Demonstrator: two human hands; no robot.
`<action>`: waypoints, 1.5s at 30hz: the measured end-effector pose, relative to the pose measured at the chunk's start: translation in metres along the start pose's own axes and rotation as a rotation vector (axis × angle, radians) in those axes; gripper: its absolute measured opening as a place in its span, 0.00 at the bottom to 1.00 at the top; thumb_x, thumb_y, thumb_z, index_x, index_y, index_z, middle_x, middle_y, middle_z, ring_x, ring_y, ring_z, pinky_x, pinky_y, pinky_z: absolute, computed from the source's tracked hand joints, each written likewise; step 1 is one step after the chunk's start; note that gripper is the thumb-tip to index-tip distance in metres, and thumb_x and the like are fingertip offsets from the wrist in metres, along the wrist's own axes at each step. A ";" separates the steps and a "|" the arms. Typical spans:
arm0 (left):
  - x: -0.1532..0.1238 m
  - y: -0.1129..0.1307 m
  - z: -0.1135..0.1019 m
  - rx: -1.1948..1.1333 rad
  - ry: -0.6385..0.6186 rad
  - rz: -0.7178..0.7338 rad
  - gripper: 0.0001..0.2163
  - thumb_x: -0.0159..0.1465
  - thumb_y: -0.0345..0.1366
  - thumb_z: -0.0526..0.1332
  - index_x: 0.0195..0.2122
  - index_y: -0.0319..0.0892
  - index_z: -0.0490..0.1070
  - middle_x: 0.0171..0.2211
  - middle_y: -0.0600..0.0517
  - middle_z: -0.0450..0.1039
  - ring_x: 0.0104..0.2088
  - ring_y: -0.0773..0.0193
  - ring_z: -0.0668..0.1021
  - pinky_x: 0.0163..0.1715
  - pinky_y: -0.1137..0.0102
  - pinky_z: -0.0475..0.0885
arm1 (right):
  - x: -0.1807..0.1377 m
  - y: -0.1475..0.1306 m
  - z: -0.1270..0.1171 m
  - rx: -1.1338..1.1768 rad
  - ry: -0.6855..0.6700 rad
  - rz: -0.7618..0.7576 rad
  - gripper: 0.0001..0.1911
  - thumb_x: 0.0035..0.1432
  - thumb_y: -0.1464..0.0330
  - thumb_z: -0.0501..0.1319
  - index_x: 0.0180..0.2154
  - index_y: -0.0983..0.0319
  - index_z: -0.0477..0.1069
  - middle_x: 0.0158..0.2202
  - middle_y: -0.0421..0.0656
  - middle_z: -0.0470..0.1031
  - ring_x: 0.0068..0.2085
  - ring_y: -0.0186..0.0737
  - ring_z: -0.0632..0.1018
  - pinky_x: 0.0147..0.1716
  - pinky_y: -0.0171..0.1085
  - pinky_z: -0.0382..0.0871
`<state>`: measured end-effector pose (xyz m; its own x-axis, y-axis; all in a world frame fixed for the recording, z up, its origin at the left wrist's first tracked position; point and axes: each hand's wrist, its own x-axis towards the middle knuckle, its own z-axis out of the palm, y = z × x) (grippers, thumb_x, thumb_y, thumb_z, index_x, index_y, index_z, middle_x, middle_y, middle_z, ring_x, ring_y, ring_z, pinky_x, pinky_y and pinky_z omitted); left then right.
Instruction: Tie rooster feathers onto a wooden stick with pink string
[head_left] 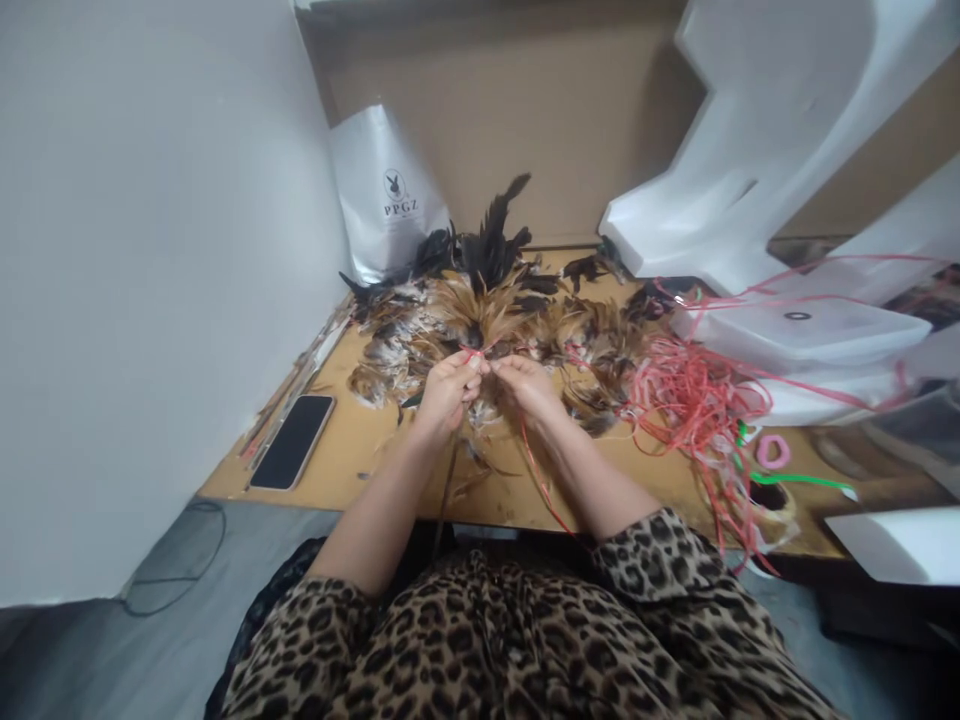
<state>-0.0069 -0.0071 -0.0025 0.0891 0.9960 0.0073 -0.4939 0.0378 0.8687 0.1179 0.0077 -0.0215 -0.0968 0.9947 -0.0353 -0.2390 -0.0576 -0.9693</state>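
My left hand (452, 389) and my right hand (526, 385) meet near the middle of the table, fingertips close together. Both are closed in a pinch. Red ribbon (477, 350) shows at the left fingertips, and a longer red strand (534, 466) hangs below my right hand toward the table's front edge. Just beyond my fingers a fan of brown feathers (480, 305) spreads upward, with black feathers (495, 240) behind it. What exactly the right fingertips pinch is too small to make out. Loose brown and white feathers (390, 345) lie around both hands.
A phone (292, 442) lies on the table (352, 470) at left. Behind the feathers stands a white printed bag (386, 200). Tangled red ribbon (690, 395), a pink ring (772, 452), a tape roll (776, 505) and white plastic containers (806, 325) crowd the right side. A white wall (150, 250) borders the left.
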 end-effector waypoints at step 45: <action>-0.008 -0.046 0.031 0.790 0.267 0.384 0.17 0.59 0.31 0.58 0.49 0.40 0.72 0.42 0.44 0.69 0.47 0.57 0.71 0.52 0.62 0.64 | 0.011 0.021 -0.020 -0.164 0.221 -0.121 0.19 0.40 0.53 0.66 0.26 0.63 0.72 0.20 0.39 0.70 0.22 0.32 0.67 0.23 0.32 0.62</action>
<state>0.0418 -0.0194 -0.0268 -0.2102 0.9180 0.3362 0.2955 -0.2682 0.9169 0.1310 0.0191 -0.0474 0.1403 0.9889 0.0486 -0.0748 0.0595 -0.9954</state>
